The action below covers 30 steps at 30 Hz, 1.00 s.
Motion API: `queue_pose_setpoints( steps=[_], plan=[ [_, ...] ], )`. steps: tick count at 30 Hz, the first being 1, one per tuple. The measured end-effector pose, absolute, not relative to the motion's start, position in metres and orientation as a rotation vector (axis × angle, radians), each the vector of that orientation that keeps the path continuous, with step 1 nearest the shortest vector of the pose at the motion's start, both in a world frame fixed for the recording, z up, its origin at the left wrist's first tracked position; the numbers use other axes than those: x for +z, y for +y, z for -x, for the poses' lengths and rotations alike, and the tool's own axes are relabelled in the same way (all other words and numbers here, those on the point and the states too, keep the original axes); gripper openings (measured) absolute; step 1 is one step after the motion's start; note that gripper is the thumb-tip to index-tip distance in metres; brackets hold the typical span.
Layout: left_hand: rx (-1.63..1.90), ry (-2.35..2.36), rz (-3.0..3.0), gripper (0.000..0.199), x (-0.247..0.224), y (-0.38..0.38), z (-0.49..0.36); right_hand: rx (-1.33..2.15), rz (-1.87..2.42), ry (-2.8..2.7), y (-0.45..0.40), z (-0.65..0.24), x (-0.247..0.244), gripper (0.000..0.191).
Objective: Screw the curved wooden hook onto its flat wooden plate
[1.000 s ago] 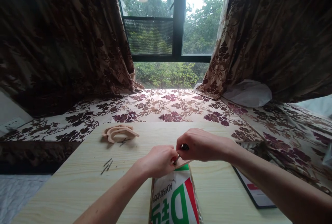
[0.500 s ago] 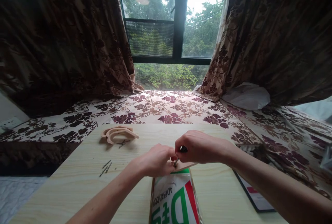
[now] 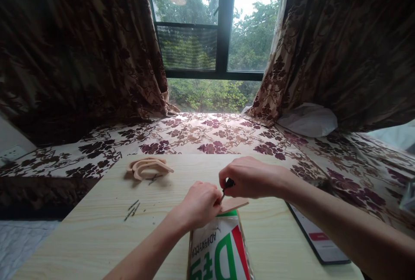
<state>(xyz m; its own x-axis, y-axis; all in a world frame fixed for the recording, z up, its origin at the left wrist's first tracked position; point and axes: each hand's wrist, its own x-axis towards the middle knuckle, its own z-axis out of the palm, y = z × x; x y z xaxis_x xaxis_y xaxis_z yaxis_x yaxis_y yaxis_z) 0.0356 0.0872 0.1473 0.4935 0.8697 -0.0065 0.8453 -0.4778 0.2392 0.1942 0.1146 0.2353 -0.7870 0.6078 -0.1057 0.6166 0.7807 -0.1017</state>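
Head view — right fingers (image 3: 223,177) gripping tool (image 3: 230,182), left fingers (image 3: 215,195) now curled tighter on wood (image 3: 234,204)

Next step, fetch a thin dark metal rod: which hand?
Probably the left hand: nearer the thin dark metal rods, though busy at the flat tan wooden piece; the right hand grips a black-handled metal tool.

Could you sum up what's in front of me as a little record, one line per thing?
Left hand: curled at one end of a flat wooden piece; fingertips hidden
Right hand: holding a dark-handled tool, pointed down toward the wooden piece
Near the hands: printed cardboard, white, green and red
Left on table: curved wooden pieces; thin nails or screws
Right: tablet, partly behind the forearm
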Motion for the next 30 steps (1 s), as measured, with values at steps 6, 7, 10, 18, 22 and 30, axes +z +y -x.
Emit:
queue_pose_setpoints(
  steps=[6,7,10,18,22,30],
  plan=[
    [0.137,1.483,-2.520,0.023,0.146,0.089,-0.036,-0.044,-0.895,2.865,0.110,-0.184,0.235,0.023],
    [0.129,1.485,-2.513,0.024,0.145,0.090,-0.036,-0.026,-0.887,2.854,0.110,-0.182,0.235,0.022],
    [0.104,1.494,-2.496,0.021,0.145,0.091,-0.037,-0.007,-0.903,2.814,0.110,-0.177,0.236,0.019],
    [0.084,1.553,-2.476,0.018,0.150,0.087,-0.040,-0.060,-0.873,2.830,0.119,-0.180,0.241,0.029],
    [0.090,1.576,-2.464,0.016,0.149,0.085,-0.041,-0.063,-0.842,2.858,0.118,-0.182,0.237,0.024],
    [0.089,1.497,-2.472,0.010,0.161,0.078,-0.029,-0.089,-0.822,2.923,0.119,-0.187,0.228,0.023]
  ],
)
